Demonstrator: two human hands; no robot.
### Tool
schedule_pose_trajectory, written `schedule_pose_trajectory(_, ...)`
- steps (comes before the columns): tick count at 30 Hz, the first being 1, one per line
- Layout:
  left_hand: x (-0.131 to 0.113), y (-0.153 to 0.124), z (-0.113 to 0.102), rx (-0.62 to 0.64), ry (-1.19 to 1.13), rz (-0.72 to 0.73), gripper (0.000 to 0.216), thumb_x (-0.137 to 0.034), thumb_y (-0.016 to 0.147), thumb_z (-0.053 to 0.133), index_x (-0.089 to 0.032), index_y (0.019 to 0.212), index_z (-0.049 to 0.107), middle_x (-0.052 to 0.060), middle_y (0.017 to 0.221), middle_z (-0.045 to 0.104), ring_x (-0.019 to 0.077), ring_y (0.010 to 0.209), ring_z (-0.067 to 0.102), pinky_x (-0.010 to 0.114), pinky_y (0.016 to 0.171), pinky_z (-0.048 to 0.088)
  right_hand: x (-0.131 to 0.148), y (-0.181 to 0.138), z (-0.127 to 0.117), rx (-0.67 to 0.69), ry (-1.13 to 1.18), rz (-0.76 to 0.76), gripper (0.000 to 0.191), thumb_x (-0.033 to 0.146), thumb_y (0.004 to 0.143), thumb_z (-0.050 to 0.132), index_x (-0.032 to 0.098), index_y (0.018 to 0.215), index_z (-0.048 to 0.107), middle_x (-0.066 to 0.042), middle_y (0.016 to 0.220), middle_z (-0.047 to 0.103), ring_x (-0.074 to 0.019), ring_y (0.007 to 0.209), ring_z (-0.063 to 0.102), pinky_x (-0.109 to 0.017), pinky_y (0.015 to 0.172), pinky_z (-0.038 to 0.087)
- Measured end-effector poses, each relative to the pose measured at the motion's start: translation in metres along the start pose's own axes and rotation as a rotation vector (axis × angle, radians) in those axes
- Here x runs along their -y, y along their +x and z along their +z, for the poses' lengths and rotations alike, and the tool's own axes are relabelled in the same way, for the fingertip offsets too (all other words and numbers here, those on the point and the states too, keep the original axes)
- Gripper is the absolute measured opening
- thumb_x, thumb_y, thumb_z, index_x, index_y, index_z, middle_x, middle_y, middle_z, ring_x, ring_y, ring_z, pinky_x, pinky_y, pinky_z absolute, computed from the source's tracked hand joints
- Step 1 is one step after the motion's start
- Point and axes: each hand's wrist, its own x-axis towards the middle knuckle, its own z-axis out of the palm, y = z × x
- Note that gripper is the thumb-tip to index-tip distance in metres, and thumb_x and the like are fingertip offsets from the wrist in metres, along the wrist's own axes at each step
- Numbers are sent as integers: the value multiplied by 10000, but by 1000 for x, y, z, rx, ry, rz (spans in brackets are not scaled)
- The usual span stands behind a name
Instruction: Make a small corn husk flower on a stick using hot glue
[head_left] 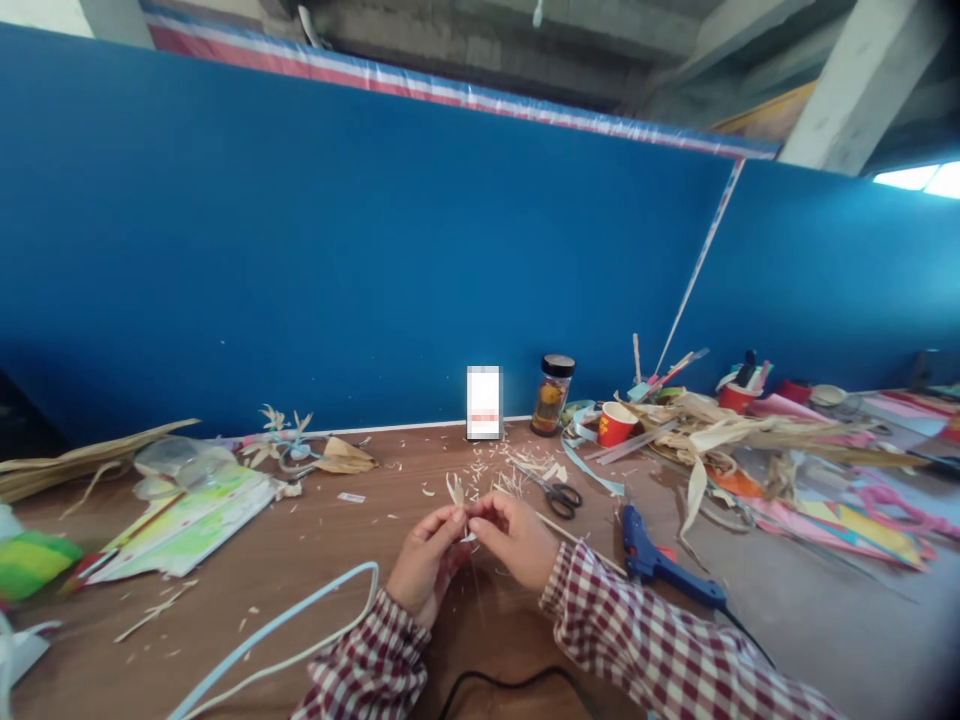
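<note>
My left hand [426, 562] and my right hand [519, 542] meet low in the middle of the view, above the brown table [300, 610]. Thumb and fingers of the left are pinched on a small pale husk piece [455, 490], whose pointed tips stick up past the fingertips. The right hand's fingertips close on the lower part of the same piece, where a whitish end shows beneath. Much of it is hidden by the fingers. Beyond the hands lie thin pale scraps [480, 465] and a pair of dark-handled scissors [562, 498].
A blue glue gun [660, 565] lies right of my right forearm. Behind stand a black-lidded jar [553, 398] and a red paper cup [616, 425]. Dried husks [757, 435] pile up at right. Papers [187, 530] and a pale blue looped cord [277, 620] lie at left.
</note>
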Motion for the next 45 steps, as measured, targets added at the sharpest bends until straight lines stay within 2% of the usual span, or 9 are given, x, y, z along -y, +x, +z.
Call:
schedule_pose_trajectory(6, -1, 1, -3, 24, -5, 21, 150, -225, 637, 683, -140, 753, 642, -2, 658, 594, 71, 570, 543, 167, 528, 453, -8, -1, 11, 95, 326, 232, 175, 321, 729, 542, 159, 782, 505, 18, 623, 538, -86, 528, 508, -170, 416, 366)
schedule_pose_trajectory(17, -6, 8, -8, -169, -28, -2, 25, -155, 727, 589, -139, 709, 597, 9, 686, 596, 50, 555, 556, 146, 520, 475, 11, -29, -37, 145, 512, 159, 211, 375, 714, 582, 185, 728, 491, 40, 596, 476, -70, 497, 442, -206, 474, 383)
schedule_pose_trajectory(20, -6, 9, -11, -209, -51, -3, 51, -119, 755, 547, -136, 735, 590, 20, 697, 607, 48, 529, 559, 152, 498, 483, 20, -33, -78, 29, 526, 80, 191, 369, 725, 577, 200, 705, 491, 29, 587, 453, -82, 496, 436, -220, 461, 377)
schedule_pose_trajectory(26, -8, 8, -13, -172, -65, -17, 39, -125, 739, 573, -141, 764, 597, 23, 695, 619, 54, 542, 571, 153, 505, 491, 24, -27, -144, -464, 420, -118, 164, 352, 793, 482, 273, 929, 529, -16, 807, 551, -120, 673, 531, -257, 541, 434)
schedule_pose_trajectory(28, -6, 5, -8, -115, -59, -26, 54, -133, 715, 603, -141, 768, 611, 28, 733, 629, 66, 589, 583, 166, 544, 499, 20, -25, -133, -461, 249, -91, 271, 346, 781, 496, 263, 1038, 523, -49, 986, 556, -171, 840, 542, -309, 629, 460)
schedule_pose_trajectory(31, 1, 0, 2, -43, -42, -43, 55, -148, 682, 640, -143, 735, 628, 24, 760, 641, 84, 651, 590, 188, 604, 500, 8, -23, -82, -238, 64, -25, 280, 322, 733, 563, 244, 1002, 574, -60, 986, 587, -215, 877, 545, -347, 669, 465)
schedule_pose_trajectory(33, 7, -1, 8, -27, -17, -49, 56, -155, 664, 656, -143, 714, 635, 21, 746, 648, 91, 662, 592, 192, 620, 491, -4, -20, -42, -40, 197, 75, 164, 330, 752, 540, 248, 880, 602, -66, 852, 622, -209, 750, 580, -322, 554, 468)
schedule_pose_trajectory(36, 12, -1, 11, -23, 21, -20, 63, -161, 642, 672, -136, 694, 644, 26, 716, 658, 104, 661, 597, 204, 638, 479, -20, -14, -2, -12, 349, 198, 154, 382, 745, 551, 238, 783, 591, -58, 691, 615, -203, 646, 584, -290, 449, 420)
schedule_pose_trajectory(45, 16, 7, 24, -32, 38, -20, 123, -191, 591, 709, -122, 669, 643, 23, 620, 636, 109, 578, 570, 229, 593, 456, -33, -3, -2, -30, 723, 314, 273, 358, 597, 698, 184, 737, 541, 30, 562, 564, -101, 491, 510, -190, 397, 314)
